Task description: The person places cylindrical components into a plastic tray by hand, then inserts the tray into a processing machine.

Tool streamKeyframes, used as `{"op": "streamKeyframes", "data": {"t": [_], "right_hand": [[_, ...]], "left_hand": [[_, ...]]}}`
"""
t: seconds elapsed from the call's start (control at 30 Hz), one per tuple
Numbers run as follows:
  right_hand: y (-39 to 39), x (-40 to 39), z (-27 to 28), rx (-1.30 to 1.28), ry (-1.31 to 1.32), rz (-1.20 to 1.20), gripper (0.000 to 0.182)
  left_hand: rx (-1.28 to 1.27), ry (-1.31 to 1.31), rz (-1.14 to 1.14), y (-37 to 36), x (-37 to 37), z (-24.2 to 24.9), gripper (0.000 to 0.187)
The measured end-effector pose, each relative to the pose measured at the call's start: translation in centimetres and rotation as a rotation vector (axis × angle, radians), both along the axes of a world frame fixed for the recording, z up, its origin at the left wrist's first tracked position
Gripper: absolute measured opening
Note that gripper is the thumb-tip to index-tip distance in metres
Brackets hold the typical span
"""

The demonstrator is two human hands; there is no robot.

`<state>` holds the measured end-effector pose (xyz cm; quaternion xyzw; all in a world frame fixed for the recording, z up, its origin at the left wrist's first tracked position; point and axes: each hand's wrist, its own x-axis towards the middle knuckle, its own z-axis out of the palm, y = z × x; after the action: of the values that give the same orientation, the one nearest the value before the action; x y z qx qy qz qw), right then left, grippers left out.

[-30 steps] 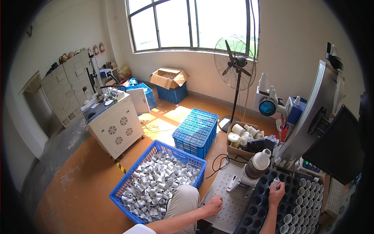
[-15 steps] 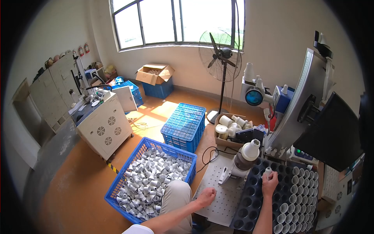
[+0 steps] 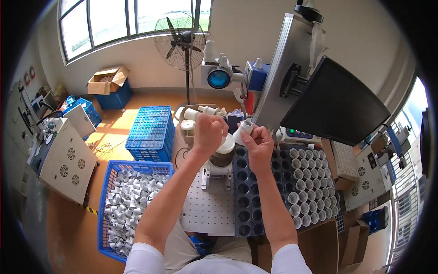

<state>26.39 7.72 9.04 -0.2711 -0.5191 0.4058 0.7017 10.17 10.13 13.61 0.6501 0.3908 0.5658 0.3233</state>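
Reaching forward, raised hands apart: left hand (image 3: 208, 132) a closed fist, right hand (image 3: 258, 142) gripping white fitting (image 3: 242, 131).

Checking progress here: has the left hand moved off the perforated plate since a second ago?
Yes. The left hand rose from the perforated plate to above the fixture.

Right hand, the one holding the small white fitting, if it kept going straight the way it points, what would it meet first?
Probably the blue-lensed machine head. The right hand points up and away with the white fitting in its fingers; depth is unclear, so it might pass beside it.
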Motion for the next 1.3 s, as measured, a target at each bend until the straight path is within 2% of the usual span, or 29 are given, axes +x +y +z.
{"op": "streamKeyframes", "data": {"t": [0.03,0.1,0.13,0.2,0.27,0.3,0.33,0.37,0.4,0.43,0.47,0.53,0.67,0.73,0.8,0.87,0.9,0.93,1.03,1.07,1.1,1.13,1.17,1.27,1.3], "right_hand": [[0.0,-1.4,0.2,0.044,-0.118,-0.045,0.028],[-0.1,-2.8,-0.7,0.052,-0.265,-0.09,0.029],[-0.1,-3.0,-1.7,0.023,-0.294,-0.092,0.029],[0.2,-3.8,-2.4,0.036,-0.301,-0.099,0.028],[0.0,-4.2,-2.7,0.099,-0.248,-0.149,0.027],[-0.1,-4.1,-2.7,0.065,-0.257,-0.127,0.024],[-0.7,-3.8,-2.5,-0.013,-0.361,-0.16,0.023],[-0.6,-3.6,-3.0,0.068,-0.304,-0.167,0.025],[-1.0,-3.3,-3.2,0.151,-0.296,-0.197,0.026],[-1.7,-2.7,-3.3,0.152,-0.287,-0.21,0.024],[-2.9,-1.6,-3.5,0.156,-0.34,-0.255,0.023],[-4.4,1.5,-5.8,0.069,-0.446,-0.347,0.024],[-6.5,11.8,-9.0,-0.201,-0.91,-0.623,0.031],[-8.9,16.3,-7.5,-0.471,-1.146,-0.483,0.04],[-11.8,19.0,-5.8,-0.607,-1.393,-0.349,0.045],[-14.2,20.2,-6.0,-0.739,-1.501,-0.268,0.05],[-15.0,20.8,-7.6,-0.617,-1.625,-0.31,0.044],[-16.2,20.1,-8.2,-0.475,-1.623,-0.374,0.039],[-16.4,19.8,-9.9,-0.374,-1.626,-0.425,0.038],[-16.4,19.7,-9.6,-0.418,-1.621,-0.413,0.037],[-16.2,21.2,-11.4,-0.324,-1.641,-0.429,0.039],[-15.9,21.2,-10.7,-0.344,-1.793,-0.359,0.034],[-15.9,21.1,-9.5,-0.385,-1.947,-0.303,0.032],[-15.0,17.0,-4.1,-0.861,-1.87,-0.161,0.041],[-14.8,17.6,-4.3,-0.772,-1.901,-0.193,0.04]], "left_hand": [[0.082,-0.045,0.088,-1.2,-1.7,0.6,0.025],[0.012,-0.023,0.235,-3.3,-7.5,-0.1,0.024],[0.076,0.008,0.299,-3.6,-11.2,-2.4,0.023],[0.009,0.052,0.475,-4.9,-19.1,-7.7,0.024],[0.059,0.02,0.603,-5.5,-29.7,-17.4,0.025],[-0.022,0.182,0.815,-6.5,-33.9,-21.1,0.026],[-0.022,0.216,0.863,-8.1,-36.5,-23.1,0.028],[-0.054,0.386,0.972,-9.0,-41.6,-27.1,0.026],[-0.005,0.643,1.012,-10.7,-42.8,-28.0,0.026],[-0.066,0.642,1.068,-11.7,-44.1,-28.9,0.027],[-0.156,0.635,0.922,-12.2,-46.3,-30.3,0.028],[-0.197,0.283,0.91,-13.0,-43.5,-30.3,0.026],[-0.179,0.181,0.666,-12.7,-35.6,-27.8,0.022],[-0.086,0.186,0.512,-12.2,-28.1,-24.8,0.024],[-0.072,0.194,0.382,-12.7,-19.5,-21.5,0.028],[-0.106,0.23,0.159,-13.4,-13.6,-20.4,0.03],[-0.17,0.288,0.069,-13.7,-11.4,-20.5,0.032],[-0.27,0.331,0.019,-14.2,-9.7,-20.9,0.03],[-0.215,0.488,-0.117,-13.8,-6.5,-25.4,0.008],[-0.222,0.568,-0.181,-13.3,-6.2,-26.6,0.014],[-0.205,0.595,-0.152,-13.3,-6.1,-27.4,0.014],[-0.189,0.618,-0.156,-13.3,-5.9,-27.9,0.014],[-0.194,0.588,-0.128,-13.4,-6.2,-28.1,0.014],[-0.194,0.544,-0.092,-13.7,-6.5,-28.8,0.015],[-0.182,0.556,-0.084,-13.8,-6.5,-29.0,0.015]]}}
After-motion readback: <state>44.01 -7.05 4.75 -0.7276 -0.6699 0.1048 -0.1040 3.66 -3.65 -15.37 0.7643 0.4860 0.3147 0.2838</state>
